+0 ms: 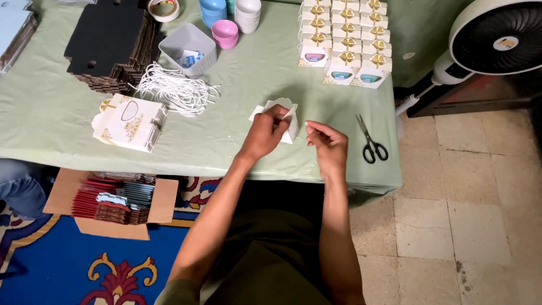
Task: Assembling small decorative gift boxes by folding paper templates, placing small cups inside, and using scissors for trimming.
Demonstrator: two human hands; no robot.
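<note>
Head view: desk (237,135) with green cloth carries black card stack (110,45) at far left, finished boxes (344,39) at far right corner. Left hand (264,135) grips white folded box (280,116) near front edge; right hand (327,146) pinched, just beside it. Scissors (370,141) near right edge.

Two bare forearms, left hand (265,134) and right hand (329,148) without rings or watch; a dark olive, seemingly short-sleeved top below.
</note>
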